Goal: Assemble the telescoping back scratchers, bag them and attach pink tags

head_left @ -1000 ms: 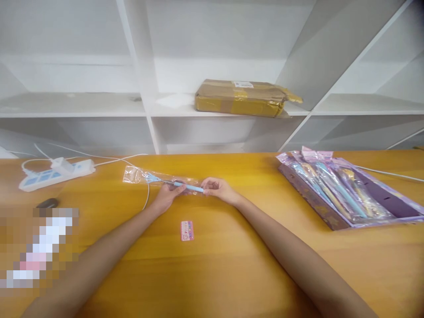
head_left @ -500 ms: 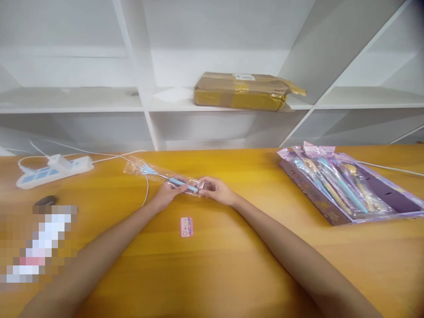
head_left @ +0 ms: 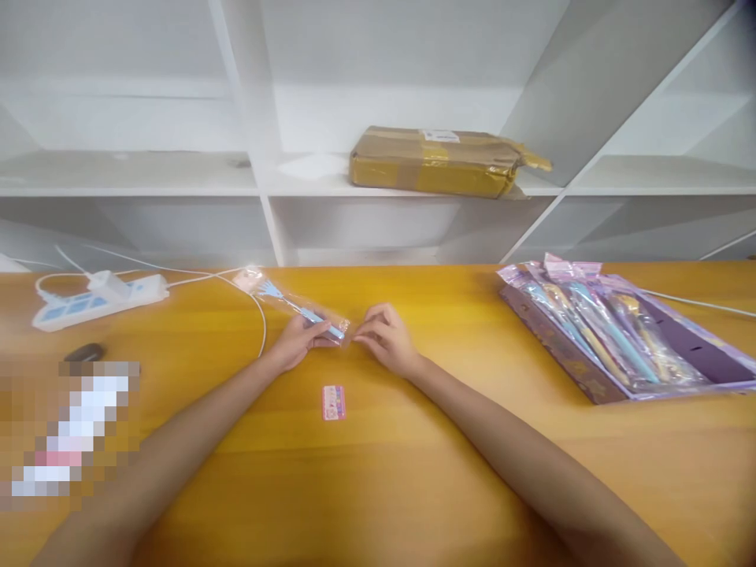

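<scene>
"What lies closest to us?"

"Our forearms reach in over the wooden table (head_left: 378, 480), with a blurred-out patch at the left. Between them we see a small pink card (head_left: 334, 402) lying flat."

"And our hands?"

"Just past the card, our left hand (head_left: 290, 342) pinches the handle of a blue tool (head_left: 310, 316) through its clear wrapper (head_left: 251, 278), thumb on top. Our right hand (head_left: 388, 340) is just beside the handle end, thumb and fingers drawn close together; we can't tell whether they grip the film."

"How does the tool sit?"

"Over the middle of the table, slanting away to our left, its pronged head farther from us."

"And off to the sides?"

"On our left, a dark rounded object (head_left: 84, 353), then a white power strip (head_left: 150, 291) with its cables. On our right, an open box (head_left: 555, 345) holds several clear packets (head_left: 614, 335)."

"Farthest off?"

"White shelving (head_left: 407, 47), where we spot a taped cardboard parcel (head_left: 434, 167), ragged at its right end."
</scene>
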